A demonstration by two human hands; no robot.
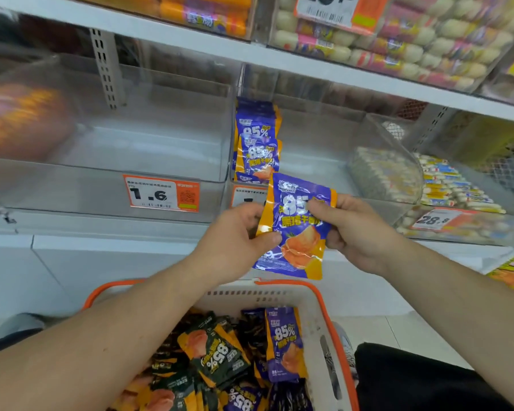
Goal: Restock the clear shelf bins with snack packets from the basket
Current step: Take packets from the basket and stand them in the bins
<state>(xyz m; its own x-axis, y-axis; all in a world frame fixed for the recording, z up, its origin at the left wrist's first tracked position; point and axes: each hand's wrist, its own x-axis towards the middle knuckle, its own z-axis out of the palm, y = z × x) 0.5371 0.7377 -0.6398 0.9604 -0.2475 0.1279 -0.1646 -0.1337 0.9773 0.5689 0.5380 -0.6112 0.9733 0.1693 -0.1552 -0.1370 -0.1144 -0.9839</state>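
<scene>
Glossy dark and purple foil snack packets (220,357), partly hidden by the forearms, fill the white orange-rimmed plastic basket (336,336), while both hands, left (235,241) and right (353,232), pinch one crinkled purple packet (294,229) before the clear shelf bin (315,137).

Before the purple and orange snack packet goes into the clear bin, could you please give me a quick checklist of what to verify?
1. Grip: left hand and right hand both pinch the purple and orange snack packet: ok.
2. Matching stock: purple packets already stand in the clear plastic bin: ok.
3. Room in that bin to their right: ok.
4. Price label for that bin: mostly hidden, cannot tell.
5. Supply: more packets in the white basket with orange rim: ok.
</scene>
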